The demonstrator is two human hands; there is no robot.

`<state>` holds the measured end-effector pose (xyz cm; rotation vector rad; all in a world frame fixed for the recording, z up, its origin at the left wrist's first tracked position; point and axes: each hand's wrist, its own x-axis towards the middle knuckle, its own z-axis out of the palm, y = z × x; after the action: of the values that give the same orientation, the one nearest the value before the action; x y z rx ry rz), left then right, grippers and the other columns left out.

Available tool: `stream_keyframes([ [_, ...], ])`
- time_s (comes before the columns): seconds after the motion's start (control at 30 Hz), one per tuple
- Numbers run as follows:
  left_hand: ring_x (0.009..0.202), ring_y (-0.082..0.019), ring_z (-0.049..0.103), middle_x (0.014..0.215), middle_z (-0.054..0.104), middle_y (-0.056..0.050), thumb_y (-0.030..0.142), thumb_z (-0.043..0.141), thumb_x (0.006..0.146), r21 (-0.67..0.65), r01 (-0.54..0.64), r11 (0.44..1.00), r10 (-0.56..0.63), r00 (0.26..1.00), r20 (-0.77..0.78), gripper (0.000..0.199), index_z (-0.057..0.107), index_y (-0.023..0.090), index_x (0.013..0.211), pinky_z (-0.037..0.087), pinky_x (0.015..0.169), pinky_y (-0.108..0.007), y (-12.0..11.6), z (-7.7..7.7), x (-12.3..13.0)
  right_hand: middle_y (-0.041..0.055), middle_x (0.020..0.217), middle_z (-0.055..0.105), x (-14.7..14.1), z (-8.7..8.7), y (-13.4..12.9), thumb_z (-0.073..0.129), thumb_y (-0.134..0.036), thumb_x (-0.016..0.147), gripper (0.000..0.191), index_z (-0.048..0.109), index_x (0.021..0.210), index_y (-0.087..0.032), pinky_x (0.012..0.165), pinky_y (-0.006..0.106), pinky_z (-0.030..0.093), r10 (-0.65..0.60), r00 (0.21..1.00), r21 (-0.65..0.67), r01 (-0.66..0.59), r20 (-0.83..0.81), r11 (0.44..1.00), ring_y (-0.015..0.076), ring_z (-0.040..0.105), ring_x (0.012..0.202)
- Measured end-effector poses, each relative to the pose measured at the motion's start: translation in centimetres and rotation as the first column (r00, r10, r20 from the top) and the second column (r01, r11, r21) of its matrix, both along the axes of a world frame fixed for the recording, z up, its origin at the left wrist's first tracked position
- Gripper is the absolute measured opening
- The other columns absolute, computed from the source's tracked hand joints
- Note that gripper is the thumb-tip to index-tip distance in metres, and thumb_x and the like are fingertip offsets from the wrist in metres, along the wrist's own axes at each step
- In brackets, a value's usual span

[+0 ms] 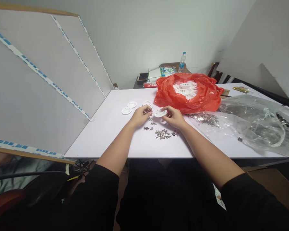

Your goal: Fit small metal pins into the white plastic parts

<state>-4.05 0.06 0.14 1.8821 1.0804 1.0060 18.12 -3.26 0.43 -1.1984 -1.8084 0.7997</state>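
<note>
My right hand (174, 117) grips a round white plastic disc (160, 112) by its right edge, tilted just above the table. Beside it, my left hand (141, 115) is closed in a pinch; a small dark bit shows at its fingertips, too small to name. Below both hands, a pile of small metal clips (162, 134) lies on the white table, with smaller clusters of metal pieces (148, 128) around it. More white discs lie behind the left hand: one disc (132, 104), a second disc (126, 111), and a third disc (146, 103) partly hidden by the hand.
A red plastic bag (163, 93) full of white plastic parts (186, 89) stands behind my right hand. To the right spreads a clear plastic bag (257, 122) with metal pieces. A white panel (50, 77) borders the left side. A water bottle (182, 62) stands at the back.
</note>
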Motion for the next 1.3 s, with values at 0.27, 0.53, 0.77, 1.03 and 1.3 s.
stream_keyframes([
  [0.27,0.077,-0.011,0.053,0.091,0.066,-0.006,0.029,0.068,0.082,0.011,-0.018,1.0,0.017,0.994,0.103,0.018,0.065,0.013,0.09,0.042,0.075,-0.027,0.0,0.3,0.2,0.0062,0.091,0.068,0.0,0.2,-0.2,0.064,-0.028,0.075,0.043,0.063,0.115,-0.012,0.063,0.018,0.045,0.034,0.999,0.036,-0.035,0.016,0.999,0.0064,0.058,0.067],
  [0.53,0.063,-0.009,0.04,0.082,0.065,-0.007,0.035,0.073,0.077,-0.056,-0.036,0.998,0.035,0.999,-0.015,0.027,0.074,0.015,0.095,0.033,0.06,-0.027,-0.2,0.5,-0.1,0.0059,0.096,0.067,0.1,0.0,0.1,0.063,-0.023,0.074,0.04,0.065,0.113,-0.013,0.065,0.019,0.046,-0.013,0.998,0.125,0.006,0.055,0.992,0.0052,0.057,0.066],
  [0.77,0.062,-0.009,0.039,0.079,0.064,-0.006,0.03,0.07,0.078,-0.037,-0.041,0.998,0.039,0.998,-0.05,0.021,0.073,0.016,0.094,0.034,0.059,-0.027,-0.4,0.7,0.0,0.0054,0.103,0.067,0.1,-0.1,0.3,0.062,-0.021,0.072,0.039,0.066,0.111,-0.014,0.068,0.019,0.047,-0.021,0.996,0.209,0.002,0.09,0.978,0.0043,0.055,0.067],
  [1.03,0.07,-0.012,0.058,0.083,0.067,-0.005,0.024,0.072,0.075,-0.149,0.017,0.989,-0.01,0.999,0.046,0.035,0.061,0.016,0.106,0.044,0.068,-0.028,-0.8,0.7,0.4,0.0053,0.113,0.065,0.3,-0.4,0.4,0.061,-0.022,0.074,0.037,0.066,0.11,-0.015,0.069,0.018,0.048,-0.008,0.99,0.285,-0.033,0.144,0.958,0.004,0.056,0.069],
  [1.3,0.069,-0.013,0.062,0.076,0.066,-0.001,0.016,0.069,0.07,-0.136,-0.021,0.99,0.023,1.0,0.015,0.038,0.057,0.018,0.106,0.044,0.064,-0.027,-0.9,0.3,0.4,0.0047,0.117,0.064,0.3,-0.1,0.1,0.06,-0.021,0.076,0.039,0.067,0.113,-0.017,0.07,0.018,0.046,0.012,0.97,0.317,-0.091,0.242,0.944,0.0037,0.055,0.069],
])
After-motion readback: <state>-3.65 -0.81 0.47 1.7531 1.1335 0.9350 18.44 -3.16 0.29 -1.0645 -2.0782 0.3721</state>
